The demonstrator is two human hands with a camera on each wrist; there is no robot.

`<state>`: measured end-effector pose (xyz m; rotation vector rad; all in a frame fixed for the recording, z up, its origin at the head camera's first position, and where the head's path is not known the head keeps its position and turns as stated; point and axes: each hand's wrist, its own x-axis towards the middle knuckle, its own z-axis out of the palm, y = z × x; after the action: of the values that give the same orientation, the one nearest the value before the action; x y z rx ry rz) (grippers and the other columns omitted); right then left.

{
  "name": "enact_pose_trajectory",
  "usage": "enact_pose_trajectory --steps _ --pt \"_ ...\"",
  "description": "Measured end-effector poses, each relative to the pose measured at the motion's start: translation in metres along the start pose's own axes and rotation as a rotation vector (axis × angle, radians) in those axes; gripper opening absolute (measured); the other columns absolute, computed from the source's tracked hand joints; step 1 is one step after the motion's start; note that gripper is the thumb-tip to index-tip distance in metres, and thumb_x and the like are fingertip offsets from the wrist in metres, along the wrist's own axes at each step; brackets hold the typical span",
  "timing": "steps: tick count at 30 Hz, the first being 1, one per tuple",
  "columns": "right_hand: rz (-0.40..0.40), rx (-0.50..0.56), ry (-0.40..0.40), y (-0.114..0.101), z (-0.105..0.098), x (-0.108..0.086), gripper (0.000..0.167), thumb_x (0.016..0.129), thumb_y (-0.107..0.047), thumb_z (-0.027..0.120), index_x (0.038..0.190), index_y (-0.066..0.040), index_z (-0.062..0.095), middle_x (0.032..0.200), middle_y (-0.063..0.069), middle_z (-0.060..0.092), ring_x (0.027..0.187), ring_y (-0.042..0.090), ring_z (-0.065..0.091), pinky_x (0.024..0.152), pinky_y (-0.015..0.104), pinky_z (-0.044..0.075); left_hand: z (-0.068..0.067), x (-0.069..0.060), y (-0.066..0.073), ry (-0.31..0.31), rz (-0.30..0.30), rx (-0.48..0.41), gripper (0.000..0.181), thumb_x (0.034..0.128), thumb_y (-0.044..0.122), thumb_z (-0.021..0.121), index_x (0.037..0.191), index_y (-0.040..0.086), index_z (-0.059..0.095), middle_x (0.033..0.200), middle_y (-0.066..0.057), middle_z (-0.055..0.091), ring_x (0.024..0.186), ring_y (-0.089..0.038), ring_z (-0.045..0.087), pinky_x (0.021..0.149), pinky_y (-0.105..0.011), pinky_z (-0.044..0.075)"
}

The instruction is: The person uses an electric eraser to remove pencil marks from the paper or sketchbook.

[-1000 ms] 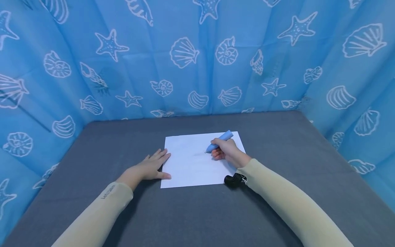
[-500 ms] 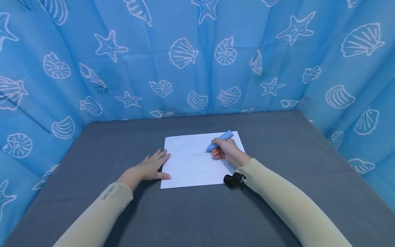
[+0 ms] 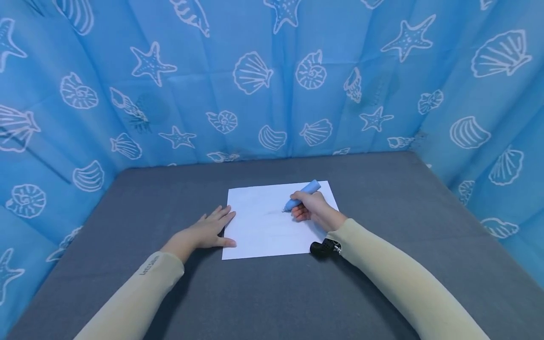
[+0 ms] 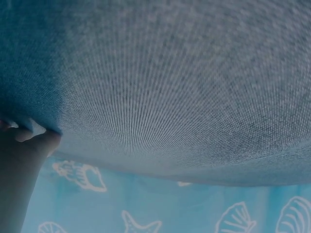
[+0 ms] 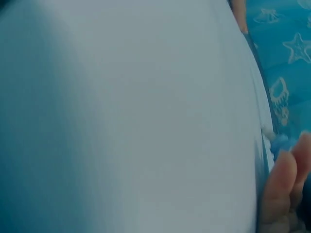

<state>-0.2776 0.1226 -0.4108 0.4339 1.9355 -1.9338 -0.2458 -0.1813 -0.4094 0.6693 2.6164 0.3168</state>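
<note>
A white sheet of paper (image 3: 259, 231) lies on the grey cloth in the head view, with a faint grey mark near its middle. My right hand (image 3: 314, 208) grips a thick blue pen (image 3: 310, 187), its tip at the paper right of that mark. Over the paper's left edge, my left hand (image 3: 206, 231) rests flat with fingers spread. The right wrist view shows fingertips (image 5: 282, 177) around the blue pen (image 5: 279, 143) beside the paper (image 5: 170, 107). Only part of the left hand (image 4: 29, 150) appears in the left wrist view.
The grey cloth-covered table (image 3: 272, 297) surrounds the paper. Behind it and along both sides hangs a blue curtain (image 3: 272, 104) with white shells and starfish. A small black device (image 3: 321, 249) sits under the right cuff, by the paper's near edge.
The pen tip has shifted very slightly toward the near side of the paper. My left hand stays in place on the paper's left edge.
</note>
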Motion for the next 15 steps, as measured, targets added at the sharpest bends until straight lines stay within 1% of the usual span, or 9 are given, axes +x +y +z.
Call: enact_pose_trajectory --steps 7,15 --pt "-0.019 -0.003 -0.010 0.0018 -0.0011 -0.0001 0.025 0.095 -0.019 0.058 0.086 0.004 0.064 0.061 0.005 0.059 0.049 0.010 0.054 0.050 0.023 0.051 -0.0014 -0.0017 0.0003 -0.001 0.010 -0.006 0.096 0.0877 0.059 0.061 0.155 0.005 0.018 0.162 -0.016 0.007 0.147 -0.038 -0.001 0.112 -0.063 0.004" --pt "-0.028 0.001 -0.021 0.0026 -0.0007 0.0008 0.025 0.094 -0.018 0.059 0.084 0.004 0.064 0.059 0.005 0.059 0.048 0.010 0.054 0.050 0.023 0.052 -0.0010 -0.0012 0.0006 -0.013 0.006 -0.001 0.098 0.0872 0.062 0.059 0.155 0.005 0.016 0.162 -0.015 0.005 0.147 -0.037 -0.003 0.113 -0.061 0.002"
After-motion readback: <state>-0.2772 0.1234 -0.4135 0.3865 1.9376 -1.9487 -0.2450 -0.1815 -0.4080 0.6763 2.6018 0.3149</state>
